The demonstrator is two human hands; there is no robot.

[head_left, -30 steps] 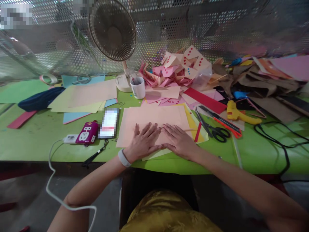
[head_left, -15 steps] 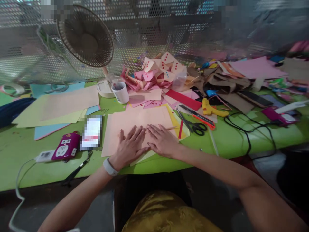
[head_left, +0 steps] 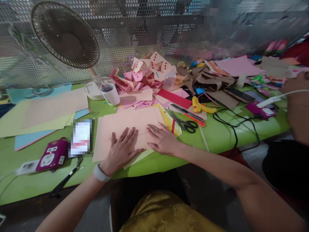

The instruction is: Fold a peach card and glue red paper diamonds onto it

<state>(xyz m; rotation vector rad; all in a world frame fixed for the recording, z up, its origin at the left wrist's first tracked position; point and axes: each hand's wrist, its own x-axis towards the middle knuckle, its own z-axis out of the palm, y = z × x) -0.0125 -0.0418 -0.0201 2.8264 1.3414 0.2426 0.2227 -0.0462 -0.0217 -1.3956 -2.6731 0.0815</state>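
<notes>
On the green table [head_left: 222, 135]: pale peach paper [head_left: 127, 119], flat, straight-edged, yellow paper [head_left: 166, 118] showing beneath.
Left hand [head_left: 122, 148]: grip released, spread flat on the peach sheet.
Right hand [head_left: 163, 139]: likewise released, flat.

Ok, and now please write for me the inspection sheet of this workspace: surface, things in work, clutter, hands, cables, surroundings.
Surface: bright green tabletop, largely covered by paper and tools.
Things in work: large peach paper sheet, with yellow paper showing past its right edge.
Clutter: heap of folded pink and peach paper behind; black-handled metal scissors and yellow plastic glue gun to the right.
Hands: left hand and right hand lie palm-down on the sheet, apart from each other.
Cables: black cable looped at right; thin white cable near the right edge.
Surroundings: round fan, perforated metal panel; another person's arm at right.
</notes>
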